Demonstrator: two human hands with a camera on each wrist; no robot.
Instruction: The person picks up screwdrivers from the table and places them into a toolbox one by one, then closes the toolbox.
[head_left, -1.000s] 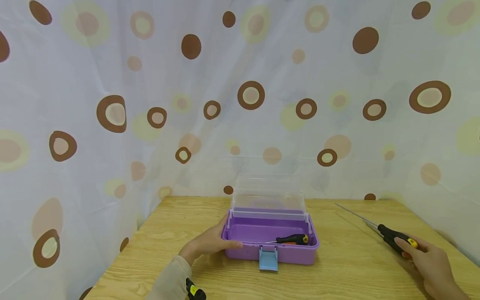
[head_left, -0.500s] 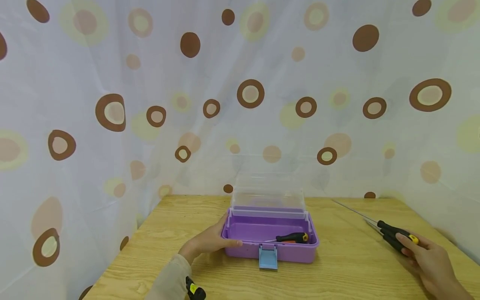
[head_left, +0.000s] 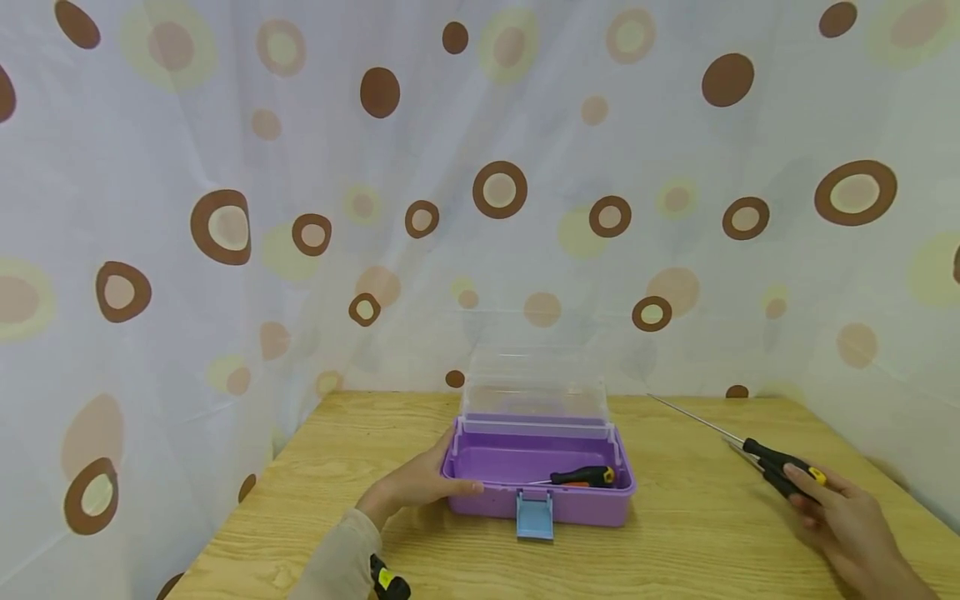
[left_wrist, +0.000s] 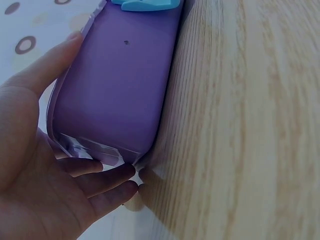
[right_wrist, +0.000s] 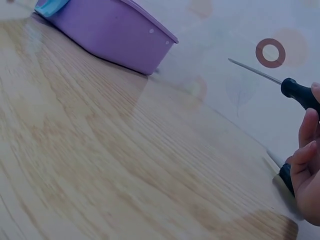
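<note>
A purple toolbox (head_left: 573, 507) with its clear lid (head_left: 536, 400) raised stands on the table. My left hand (head_left: 420, 481) holds its left end, thumb along the front rim and fingers against the end wall, as the left wrist view shows. Inside lies a screwdriver (head_left: 585, 476) with a black and yellow handle, an orange item partly hidden beneath it. My right hand (head_left: 855, 517) pinches a long screwdriver (head_left: 776, 456) by its black handle, shaft pointing up and left, above the table. Just under it, a second black-handled screwdriver (right_wrist: 285, 175) lies by my fingers, partly hidden.
Another black and yellow handle (head_left: 390, 581) lies at the front edge of the view, beside my left sleeve (head_left: 341, 554). A blue latch (head_left: 535, 515) hangs open on the box front. A spotted curtain (head_left: 495, 275) closes off the back and sides of the wooden table (head_left: 675, 550).
My right hand has moved a little left with the long screwdriver, its tip shifting left and up and away from the screwdriver beneath. My left hand stays on the toolbox.
</note>
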